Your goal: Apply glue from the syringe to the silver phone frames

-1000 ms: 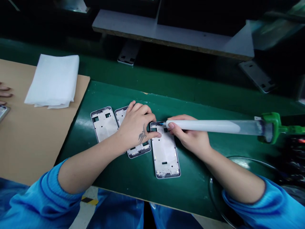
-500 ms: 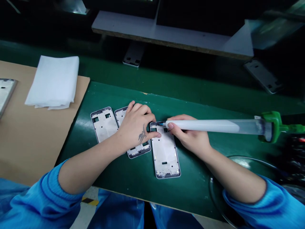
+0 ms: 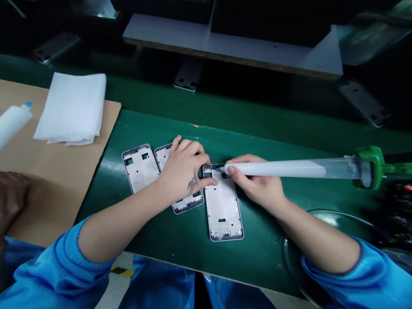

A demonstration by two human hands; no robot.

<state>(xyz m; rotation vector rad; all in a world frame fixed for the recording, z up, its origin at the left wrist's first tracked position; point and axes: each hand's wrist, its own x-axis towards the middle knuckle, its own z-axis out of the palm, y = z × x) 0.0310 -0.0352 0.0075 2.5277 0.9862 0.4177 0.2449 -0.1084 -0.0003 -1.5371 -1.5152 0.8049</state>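
Observation:
Three metal phone mid-frames lie on the green conveyor belt [image 3: 257, 262]: one at left [image 3: 140, 168], one partly under my left hand [image 3: 185, 171], and one at right [image 3: 222, 206]. My left hand's fingertips rest on the right frame's upper edge, and its palm covers most of the middle frame [image 3: 164, 156]. My right hand [image 3: 254, 182] grips a white glue syringe [image 3: 289, 168]. The syringe's blue tip touches the right frame's top left corner, and a green fitting [image 3: 370, 167] caps the barrel.
A cardboard sheet [image 3: 48, 171] at left bears a folded white cloth [image 3: 72, 109]. A co-worker's white syringe [image 3: 13, 122] and a blurred dark hand [image 3: 11, 201] are over it. Dark frames [image 3: 189, 80] lie on a farther belt beyond a grey shelf [image 3: 225, 43].
The far frames have slid right. At left, the co-worker's hand and metal frame have gone, and a white syringe and dark shape have appeared. My hands have barely moved.

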